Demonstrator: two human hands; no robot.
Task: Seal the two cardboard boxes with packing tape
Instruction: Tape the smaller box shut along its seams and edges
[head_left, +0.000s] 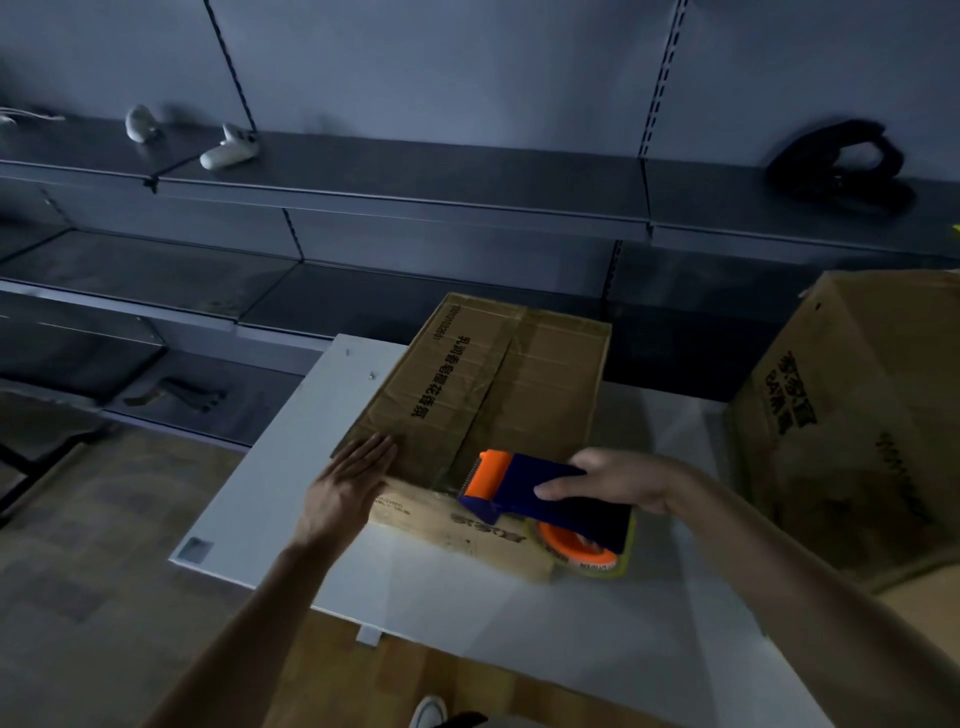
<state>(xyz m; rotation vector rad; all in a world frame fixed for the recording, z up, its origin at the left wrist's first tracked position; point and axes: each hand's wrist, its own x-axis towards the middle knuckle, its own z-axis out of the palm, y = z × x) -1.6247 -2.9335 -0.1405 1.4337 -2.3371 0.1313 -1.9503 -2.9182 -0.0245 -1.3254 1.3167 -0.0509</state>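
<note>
A flat cardboard box (540, 384) with black print lies on a white board (270, 499), its flaps closed and clear tape running along the centre seam. My left hand (348, 483) presses flat, fingers straight, on the box's near left corner. My right hand (618, 483) grips a blue and orange tape dispenser (524, 488) at the box's near edge, where the seam ends. Its tape roll (582, 551) hangs down over the front side of the box. A second, taller cardboard box (852, 415) stands to the right.
Dark metal shelves (415, 176) run across the back. Two white controllers (228, 148) lie on the upper shelf at left and a black strap-like object (841, 161) at right. The floor (78, 597) is wood-patterned. A white shoe (428, 712) shows at the bottom edge.
</note>
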